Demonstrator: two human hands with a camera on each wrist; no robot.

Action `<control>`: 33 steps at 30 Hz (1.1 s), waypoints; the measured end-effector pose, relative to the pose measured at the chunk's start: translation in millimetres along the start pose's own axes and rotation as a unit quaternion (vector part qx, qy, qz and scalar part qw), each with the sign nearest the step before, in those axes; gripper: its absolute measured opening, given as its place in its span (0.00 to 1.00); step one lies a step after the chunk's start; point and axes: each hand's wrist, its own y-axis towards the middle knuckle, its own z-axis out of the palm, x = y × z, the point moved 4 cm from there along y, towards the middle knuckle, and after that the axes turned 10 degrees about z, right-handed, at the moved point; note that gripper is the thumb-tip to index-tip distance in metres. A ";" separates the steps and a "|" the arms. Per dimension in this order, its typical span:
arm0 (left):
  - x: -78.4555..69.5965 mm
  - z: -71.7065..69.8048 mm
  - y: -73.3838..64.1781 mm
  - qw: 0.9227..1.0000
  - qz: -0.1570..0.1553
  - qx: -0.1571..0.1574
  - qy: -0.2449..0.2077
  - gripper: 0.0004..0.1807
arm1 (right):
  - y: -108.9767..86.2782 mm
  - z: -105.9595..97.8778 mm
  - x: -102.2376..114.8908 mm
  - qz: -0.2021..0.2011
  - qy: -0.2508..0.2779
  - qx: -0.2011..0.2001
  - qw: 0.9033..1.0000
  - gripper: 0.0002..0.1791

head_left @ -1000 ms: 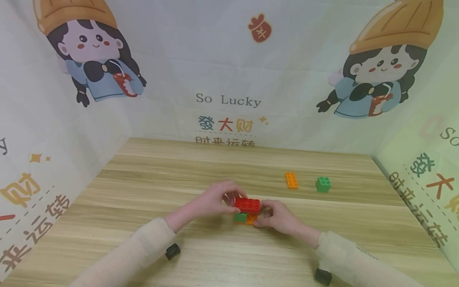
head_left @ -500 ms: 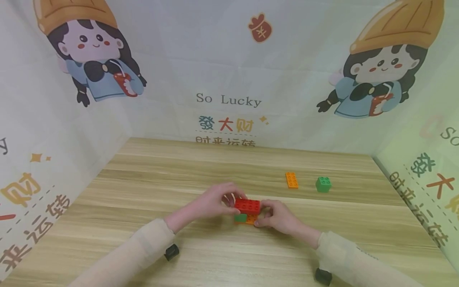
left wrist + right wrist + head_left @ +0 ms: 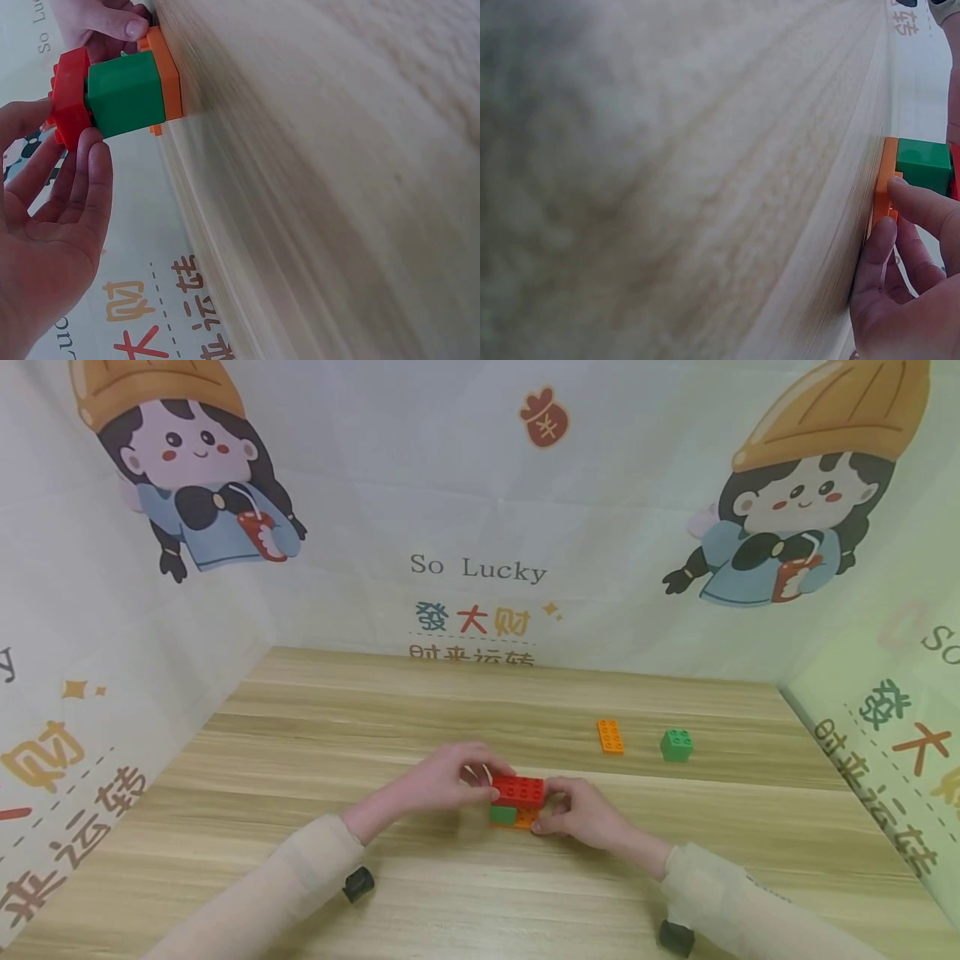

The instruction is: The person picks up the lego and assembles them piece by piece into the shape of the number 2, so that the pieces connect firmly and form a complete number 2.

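A small stack stands at the middle of the table: an orange building plate [image 3: 527, 818] at the bottom, a green brick [image 3: 126, 96] on its left part and a long red brick [image 3: 522, 789] on top. My left hand [image 3: 448, 778] pinches the left end of the red brick, with thumb and fingers at its studs and side in the left wrist view. From the right, my right hand [image 3: 588, 814] holds the orange plate's edge between thumb and fingers, its fingertips low by the table. The red brick overhangs the plate's bare right part.
Farther back on the wooden table [image 3: 300, 718] lie a second orange plate [image 3: 611, 737] and a second green brick [image 3: 677, 745]. Black objects [image 3: 358, 884] show by both sleeves. A printed cloth [image 3: 360, 510] encloses the back and sides.
My left thumb has lifted slightly from the red brick's front side toward its top. The red brick sits very slightly lower; the right hand stays at the plate.
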 end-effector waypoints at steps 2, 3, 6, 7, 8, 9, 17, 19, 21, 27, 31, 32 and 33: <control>0.7 -0.1 -0.4 1.000 -0.002 0.000 -0.005 0.17 | 0.3 0.0 -0.1 0.001 0.003 0.001 1.000 0.19; 1.2 0.0 -0.6 1.000 -0.003 0.000 -0.006 0.17 | 0.4 0.1 -0.2 0.001 0.003 0.002 1.000 0.19; 2.8 0.1 -1.2 1.000 -0.001 -0.001 -0.014 0.17 | 1.1 0.2 -1.0 0.003 0.004 0.003 1.000 0.18; 3.2 0.1 -1.3 1.000 0.000 -0.002 -0.017 0.17 | 1.1 0.3 -0.9 0.003 0.004 0.003 1.000 0.19; 3.7 0.3 -1.4 1.000 0.002 -0.002 -0.019 0.17 | 0.9 0.5 -0.9 0.002 0.004 0.003 1.000 0.19; 4.0 0.4 -1.4 1.000 0.005 -0.002 -0.020 0.17 | 0.9 0.7 -0.9 0.000 0.003 0.002 1.000 0.19; 3.1 0.0 -0.8 1.000 0.005 0.005 -0.015 0.17 | 1.7 1.6 -1.3 0.002 -0.005 -0.001 1.000 0.19; 2.5 -0.6 -0.7 1.000 0.001 0.007 -0.011 0.16 | 1.8 1.7 -1.0 0.004 -0.006 -0.001 1.000 0.19; 1.9 -0.9 -0.3 1.000 0.000 0.010 -0.008 0.16 | 2.1 1.5 -0.9 0.002 -0.009 -0.001 1.000 0.19; 1.1 -1.0 0.5 1.000 0.000 0.012 -0.003 0.16 | 2.1 0.7 -0.6 -0.006 -0.008 0.005 1.000 0.19; 0.4 -1.4 0.9 1.000 0.000 0.011 -0.002 0.16 | 3.1 0.2 -1.4 -0.002 -0.010 0.006 1.000 0.19; 0.3 -1.6 0.9 1.000 0.001 0.010 0.000 0.16 | 3.4 0.1 -1.6 0.000 -0.010 0.005 1.000 0.19; 0.3 -1.7 1.1 1.000 0.001 0.010 0.001 0.16 | 3.7 0.1 -1.6 0.000 -0.011 0.005 1.000 0.19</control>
